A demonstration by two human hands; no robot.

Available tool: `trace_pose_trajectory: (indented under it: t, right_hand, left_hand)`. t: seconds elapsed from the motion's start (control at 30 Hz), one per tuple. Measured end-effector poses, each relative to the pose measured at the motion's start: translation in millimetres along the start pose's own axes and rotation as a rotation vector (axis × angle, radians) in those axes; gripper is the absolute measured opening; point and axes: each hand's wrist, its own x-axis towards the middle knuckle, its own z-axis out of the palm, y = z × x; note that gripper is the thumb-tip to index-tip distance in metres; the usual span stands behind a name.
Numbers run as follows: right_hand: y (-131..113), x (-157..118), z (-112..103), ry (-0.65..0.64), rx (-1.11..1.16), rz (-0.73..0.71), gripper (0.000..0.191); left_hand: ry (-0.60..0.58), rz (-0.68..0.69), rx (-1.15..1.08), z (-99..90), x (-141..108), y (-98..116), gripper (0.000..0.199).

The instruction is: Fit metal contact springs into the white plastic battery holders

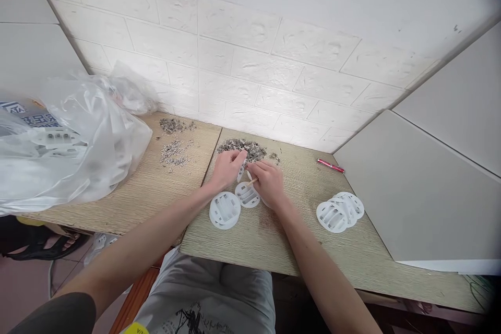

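Note:
My left hand point(229, 168) is closed on a round white plastic battery holder point(241, 173), seen nearly edge-on. Close beside it, my right hand point(269, 181) is closed around a thin tan stick point(252, 182) that pokes out toward the left. Whether its fingertips also pinch a small part is hidden. Below the hands lies another round battery holder point(247, 197) with long slots. To its left is a small stack of holders point(225, 211). Just behind my fingers spreads a heap of small metal pieces point(245, 146).
Several overlapping holders point(332, 217) lie at the right, with a red pen point(331, 165) behind them. Two smaller heaps of metal parts point(174, 152) sit left of the table seam. A large clear plastic bag point(117, 151) fills the left side. White brick-patterned wall point(242, 83) borders the back.

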Motion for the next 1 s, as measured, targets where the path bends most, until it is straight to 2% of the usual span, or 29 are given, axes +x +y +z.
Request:
trace_pose_trajectory:
  t: [0.23,0.4,0.53,0.7,1.0]
  right_hand:
    - [-3.7,0.7,2.3,0.023,-0.040,-0.017,0.024]
    - [-5.6,2.5,1.2,0.024,0.011,0.054,0.023]
    - [-4.8,3.4,-3.7,0.056,0.117,0.131,0.024]
    - [-6.5,3.2,-5.1,0.029,0.207,0.216,0.025]
    - [-12.4,4.4,-3.4,0.025,0.185,0.267,0.028]
  left_hand:
    - [0.009,0.004,0.059,1.2,-1.4,-0.4,0.042]
    - [-0.012,-0.064,-0.055,-1.2,-0.2,1.9,0.041]
    - [-0.037,-0.061,-0.177,-1.2,2.3,0.2,0.042]
    - [-0.024,-0.046,-0.162,0.1,1.0,1.2,0.040]
    - [-0.008,-0.052,-0.145,1.4,-1.0,4.8,0.037]
